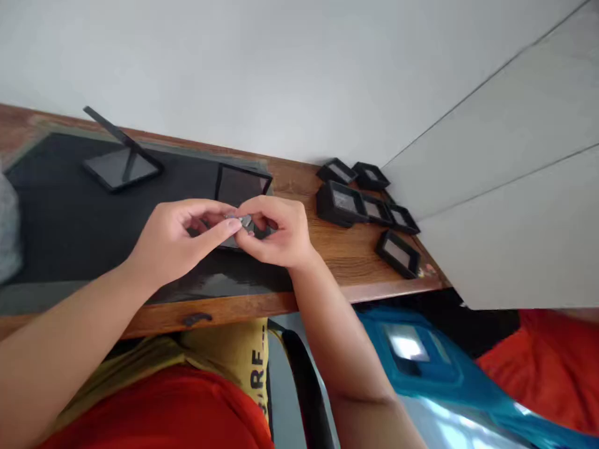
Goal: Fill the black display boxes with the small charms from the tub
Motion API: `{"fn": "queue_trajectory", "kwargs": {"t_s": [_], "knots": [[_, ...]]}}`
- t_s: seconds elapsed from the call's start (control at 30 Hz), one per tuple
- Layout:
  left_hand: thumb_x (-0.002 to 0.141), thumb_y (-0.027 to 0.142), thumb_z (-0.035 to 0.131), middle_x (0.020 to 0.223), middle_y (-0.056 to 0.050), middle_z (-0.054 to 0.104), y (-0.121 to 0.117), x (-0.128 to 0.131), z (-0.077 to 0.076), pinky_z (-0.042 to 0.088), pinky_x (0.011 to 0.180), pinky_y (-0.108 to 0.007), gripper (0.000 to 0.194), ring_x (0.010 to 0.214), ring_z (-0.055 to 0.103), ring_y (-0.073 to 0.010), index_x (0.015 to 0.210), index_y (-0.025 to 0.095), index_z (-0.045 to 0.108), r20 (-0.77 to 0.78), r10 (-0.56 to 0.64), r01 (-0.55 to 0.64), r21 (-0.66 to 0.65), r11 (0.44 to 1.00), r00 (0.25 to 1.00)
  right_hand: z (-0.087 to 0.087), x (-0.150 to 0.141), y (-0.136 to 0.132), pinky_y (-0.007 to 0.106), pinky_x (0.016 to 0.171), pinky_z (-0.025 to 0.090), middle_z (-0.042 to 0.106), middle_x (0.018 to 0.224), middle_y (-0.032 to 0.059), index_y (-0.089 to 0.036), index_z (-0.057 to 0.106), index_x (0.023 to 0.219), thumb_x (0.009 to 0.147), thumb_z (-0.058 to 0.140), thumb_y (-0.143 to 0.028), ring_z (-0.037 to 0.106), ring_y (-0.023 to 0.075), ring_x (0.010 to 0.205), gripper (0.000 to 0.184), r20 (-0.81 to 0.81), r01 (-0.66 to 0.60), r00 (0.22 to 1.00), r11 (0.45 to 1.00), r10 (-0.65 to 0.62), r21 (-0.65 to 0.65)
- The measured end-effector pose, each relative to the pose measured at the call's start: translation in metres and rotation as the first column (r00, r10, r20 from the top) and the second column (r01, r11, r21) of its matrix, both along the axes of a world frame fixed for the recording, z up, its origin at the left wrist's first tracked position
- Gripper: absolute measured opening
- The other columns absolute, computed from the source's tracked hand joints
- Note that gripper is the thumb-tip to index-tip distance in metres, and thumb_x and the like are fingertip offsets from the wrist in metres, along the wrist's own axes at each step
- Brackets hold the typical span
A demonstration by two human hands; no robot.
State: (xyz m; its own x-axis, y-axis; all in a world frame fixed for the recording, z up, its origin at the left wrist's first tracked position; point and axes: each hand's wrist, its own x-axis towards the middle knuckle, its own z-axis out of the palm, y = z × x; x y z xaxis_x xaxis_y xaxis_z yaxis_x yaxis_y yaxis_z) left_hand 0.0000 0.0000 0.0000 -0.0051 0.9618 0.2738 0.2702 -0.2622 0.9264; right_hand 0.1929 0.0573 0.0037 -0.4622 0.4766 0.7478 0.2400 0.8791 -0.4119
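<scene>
Small silvery piece (243, 220), pinched between both hands' fingertips

You face a plain white wall (281, 68) under even, soft light. A wooden table (346, 249) stands against it, its front edge carrying a small dark handle (196, 319). At 3 o'clock, a white panelled surface (515, 187) with thin seams. At 5 o'clock, blue (421, 368) and orange-red (552, 368) items below.

Both hands, left hand (175, 240) and right hand (276, 234), pinch a small metal piece (242, 220) above the mat (70, 218).
</scene>
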Motion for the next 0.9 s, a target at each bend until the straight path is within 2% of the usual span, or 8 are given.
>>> {"fn": "queue_trajectory", "kwargs": {"t_s": [0.17, 0.33, 0.43, 0.53, 0.7, 0.9], "knots": [[0.086, 0.050, 0.080, 0.091, -0.004, 0.084, 0.003, 0.000, -0.003, 0.060, 0.068, -0.027, 0.035, 0.076, 0.075, -0.0183, 0.109, 0.025, 0.086, -0.037, 0.029, -0.029, -0.019, 0.999, 0.999, 0.002, -0.001, -0.004, 0.023, 0.058, 0.039, 0.055, 0.060, -0.0056, -0.020, 0.065, 0.076, 0.088, 0.065, -0.030, 0.043, 0.0072, 0.053, 0.015, 0.069, 0.011, 0.998, 0.999, -0.008, -0.050], [0.088, 0.052, 0.077, 0.087, -0.003, 0.083, 0.004, -0.002, -0.004, 0.059, 0.068, -0.028, 0.037, 0.071, 0.071, -0.0171, 0.113, 0.025, 0.085, -0.086, 0.011, -0.012, -0.009, 1.000, 0.996, 0.007, 0.002, -0.006, 0.022, 0.058, 0.037, 0.050, 0.063, -0.0071, -0.022, 0.053, 0.077, 0.083, 0.071, -0.034, 0.041, 0.0069, 0.055, 0.023, 0.105, 0.037, 0.994, 0.975, -0.015, -0.217], [0.092, 0.051, 0.073, 0.093, -0.003, 0.083, 0.004, -0.004, -0.005, 0.060, 0.073, -0.029, 0.040, 0.079, 0.074, -0.0182, 0.122, 0.026, 0.082, -0.122, -0.024, 0.023, -0.014, 1.000, 0.992, 0.010, 0.006, -0.004, 0.022, 0.059, 0.037, 0.052, 0.065, -0.0081, -0.021, 0.057, 0.087, 0.083, 0.075, -0.035, 0.043, 0.0067, 0.056, 0.023, 0.137, 0.001, 0.990, 0.949, 0.044, -0.315], [0.095, 0.050, 0.070, 0.098, -0.003, 0.084, 0.006, -0.005, -0.007, 0.060, 0.077, -0.030, 0.042, 0.081, 0.074, -0.0189, 0.127, 0.026, 0.080, -0.173, -0.024, 0.024, 0.000, 1.000, 0.985, 0.011, 0.011, 0.000, 0.022, 0.059, 0.037, 0.052, 0.067, -0.0088, -0.020, 0.063, 0.097, 0.084, 0.079, -0.035, 0.043, 0.0065, 0.057, 0.026, 0.126, -0.011, 0.990, 0.938, 0.059, -0.347], [0.096, 0.051, 0.068, 0.100, -0.003, 0.085, 0.008, -0.007, -0.011, 0.059, 0.072, -0.031, 0.045, 0.076, 0.073, -0.0193, 0.133, 0.027, 0.078, -0.234, -0.007, 0.014, 0.029, 0.999, 0.972, 0.008, 0.016, 0.004, 0.023, 0.059, 0.038, 0.054, 0.067, -0.0079, -0.017, 0.072, 0.106, 0.088, 0.079, -0.033, 0.045, 0.0062, 0.057, 0.025, 0.097, -0.032, 0.993, 0.927, 0.073, -0.374], [0.099, 0.046, 0.067, 0.097, -0.004, 0.084, 0.007, -0.008, -0.012, 0.059, 0.074, -0.031, 0.041, 0.076, 0.074, -0.0191, 0.134, 0.027, 0.078, -0.333, 0.037, 0.027, 0.185, 0.982, 0.942, 0.008, 0.016, 0.004, 0.023, 0.057, 0.038, 0.058, 0.064, -0.0059, -0.016, 0.076, 0.104, 0.090, 0.076, -0.036, 0.046, 0.0070, 0.057, 0.025, 0.079, -0.057, 0.991, 0.884, 0.106, -0.465]]}}
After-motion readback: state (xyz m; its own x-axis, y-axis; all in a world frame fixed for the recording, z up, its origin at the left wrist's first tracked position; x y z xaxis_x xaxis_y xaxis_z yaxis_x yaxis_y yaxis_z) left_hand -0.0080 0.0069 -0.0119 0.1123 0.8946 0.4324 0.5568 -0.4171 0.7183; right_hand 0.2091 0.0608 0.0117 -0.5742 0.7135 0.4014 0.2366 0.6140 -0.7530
